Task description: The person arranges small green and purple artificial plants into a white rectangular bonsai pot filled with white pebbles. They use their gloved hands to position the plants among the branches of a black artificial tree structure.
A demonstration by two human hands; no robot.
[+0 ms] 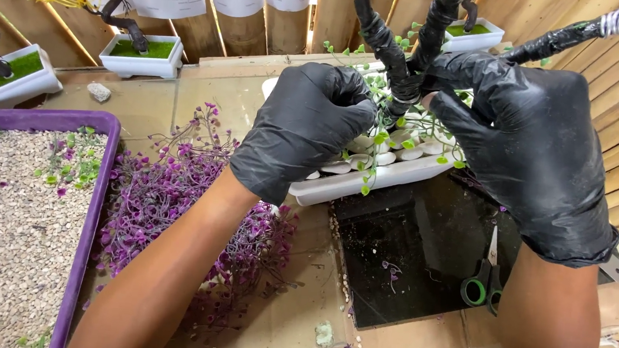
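Both hands wear black gloves and work at an artificial bonsai tree. My left hand [306, 125] is closed around a thin green vine [378, 139] with small leaves, at the base of the black wrapped trunk [401, 63]. My right hand [525, 137] grips the trunk from the right side, fingers curled against it. The tree stands in a white rectangular pot [368, 183] filled with white pebbles [401, 148]. Black branches rise out of the top of the view.
A purple tray [94, 200] of gravel lies at left, with a heap of purple artificial sprigs [173, 199] beside it. Green-handled scissors [485, 279] rest on a black mat [407, 257]. Finished small bonsai in white pots [140, 62] stand at the back.
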